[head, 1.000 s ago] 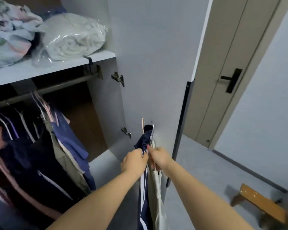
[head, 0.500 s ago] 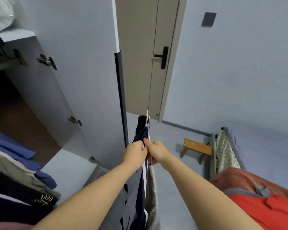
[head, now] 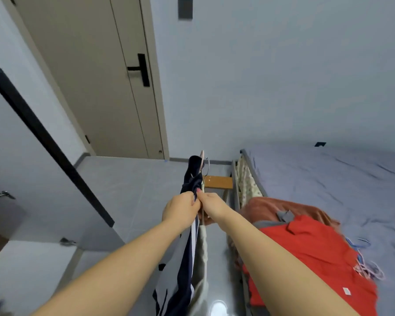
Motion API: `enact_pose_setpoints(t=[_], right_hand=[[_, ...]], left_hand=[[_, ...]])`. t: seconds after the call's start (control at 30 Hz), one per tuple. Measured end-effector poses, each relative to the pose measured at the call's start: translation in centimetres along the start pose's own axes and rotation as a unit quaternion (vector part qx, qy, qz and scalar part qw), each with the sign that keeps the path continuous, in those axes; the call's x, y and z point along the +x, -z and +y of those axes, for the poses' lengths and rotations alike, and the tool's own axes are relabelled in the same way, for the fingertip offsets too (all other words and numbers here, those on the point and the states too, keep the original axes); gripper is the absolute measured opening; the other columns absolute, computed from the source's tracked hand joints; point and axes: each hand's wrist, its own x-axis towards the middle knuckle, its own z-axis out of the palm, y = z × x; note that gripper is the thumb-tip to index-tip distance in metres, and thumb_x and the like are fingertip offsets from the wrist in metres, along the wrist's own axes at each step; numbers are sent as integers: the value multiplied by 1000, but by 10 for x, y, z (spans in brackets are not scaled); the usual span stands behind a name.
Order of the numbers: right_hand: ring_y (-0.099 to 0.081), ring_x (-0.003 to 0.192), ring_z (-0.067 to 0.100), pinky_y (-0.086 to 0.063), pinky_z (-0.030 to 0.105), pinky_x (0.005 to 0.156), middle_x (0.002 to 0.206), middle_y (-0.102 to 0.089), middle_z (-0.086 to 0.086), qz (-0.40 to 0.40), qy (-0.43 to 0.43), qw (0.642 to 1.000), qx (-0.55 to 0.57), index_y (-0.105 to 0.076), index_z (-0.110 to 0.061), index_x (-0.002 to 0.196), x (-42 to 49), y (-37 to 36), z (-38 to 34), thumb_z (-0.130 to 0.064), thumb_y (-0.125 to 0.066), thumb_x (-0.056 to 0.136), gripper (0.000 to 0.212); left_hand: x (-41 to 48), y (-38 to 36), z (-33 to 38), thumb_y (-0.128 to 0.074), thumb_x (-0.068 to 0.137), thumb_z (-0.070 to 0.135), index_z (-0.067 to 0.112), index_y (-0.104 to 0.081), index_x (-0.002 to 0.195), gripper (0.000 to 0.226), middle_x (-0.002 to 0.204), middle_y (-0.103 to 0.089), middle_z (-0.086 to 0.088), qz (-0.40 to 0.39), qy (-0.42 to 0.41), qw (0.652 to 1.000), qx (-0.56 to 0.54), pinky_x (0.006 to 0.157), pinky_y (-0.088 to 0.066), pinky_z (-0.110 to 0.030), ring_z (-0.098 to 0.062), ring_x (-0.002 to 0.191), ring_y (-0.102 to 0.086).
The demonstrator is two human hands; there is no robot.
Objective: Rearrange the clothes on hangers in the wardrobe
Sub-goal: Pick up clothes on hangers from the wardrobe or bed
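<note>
I hold a dark navy garment with white stripes (head: 187,265) out in front of me, on a pale pink hanger (head: 201,159) seen edge-on. A beige garment (head: 202,263) hangs beside it on its right. My left hand (head: 180,209) pinches the navy cloth near the collar. Touching it from the right, my right hand (head: 211,205) grips the hangers just below their hooks. The open wardrobe door (head: 32,142) with its black edge strip stands at the left; the wardrobe's inside is out of view.
A bed with a blue sheet (head: 328,179) fills the right side. On it lie a red garment (head: 312,254), a rust-coloured one (head: 274,207) and loose hangers (head: 365,267). A small wooden stool (head: 218,182) stands by the bed's end. A closed room door (head: 96,76) is ahead.
My view has swung right, away from the wardrobe rail and shelf, toward the bed. Both hands kept their hold and carried the hung clothes along.
</note>
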Motion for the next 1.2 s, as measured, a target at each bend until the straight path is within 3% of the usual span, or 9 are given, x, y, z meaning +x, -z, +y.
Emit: enact_pose_setpoints(t=[0.3,0.4,0.6,0.7,0.77,0.9,0.97,1.1,1.2], right_hand=[[-43,54,15,-37,26,50,65,-46,7,61,-28,997,34,-44,-13,69,7,171,125,-37,-32,102,43],[-44,58,14,-36,28,56,67,-49,4,97,-43,994,28,-45,-15,68,8,221,179,-38,-33,101,42],[-54,71,23,-43,40,74,72,-59,3,220,-96,970,36,-52,-17,72,-1,305,297,-40,-39,96,36],[-54,63,25,-42,39,63,66,-60,10,299,-97,947,59,-55,-12,67,-10,343,335,-45,-43,87,40],[-46,58,17,-36,33,58,60,-53,6,327,-104,936,79,-52,-17,58,-20,367,349,-31,-49,90,35],[-53,75,13,-46,33,71,77,-59,-7,381,-124,908,123,-63,-21,84,-36,409,383,-21,-53,90,11],[-54,92,16,-46,38,89,97,-59,-5,439,-145,877,133,-63,-22,105,-43,422,395,-24,-53,86,21],[-56,76,24,-46,36,73,77,-62,-1,448,-154,873,118,-62,-23,75,-53,425,387,-23,-52,80,11],[-57,77,23,-42,31,69,78,-64,0,411,-140,901,1,-63,-15,79,-56,412,360,-17,-50,88,16]], left_hand=[[31,-162,135,-37,96,29,15,-35,72,28,80,-58,-11,-91,-53,993,59,59,-35,-35,-33,76,-53],[35,-226,172,-36,98,28,12,-38,83,22,88,-61,-13,-132,-76,986,61,63,-37,-35,-35,85,-58],[36,-351,242,-38,96,19,13,-38,90,8,81,-55,-5,-218,-103,970,32,68,-47,-40,-24,72,-53],[29,-398,282,-37,92,17,14,-35,90,4,84,-53,-5,-268,-113,957,1,64,-44,-38,-26,72,-51],[27,-425,302,-39,88,15,13,-33,88,6,82,-51,-5,-311,-111,944,-10,64,-41,-39,-31,71,-47],[24,-455,325,-55,84,14,19,-50,102,19,87,-66,0,-432,-15,881,-191,74,-54,-25,-15,77,-63],[23,-460,330,-56,87,6,17,-54,106,23,89,-65,0,-449,8,858,-251,78,-49,-25,-14,80,-60],[25,-451,325,-52,92,18,17,-57,117,26,105,-63,1,-388,-24,902,-187,78,-44,-22,-16,94,-58],[33,-426,311,-43,97,29,18,-56,119,27,114,-62,-2,-316,-90,942,-66,83,-48,-30,-23,101,-59]])
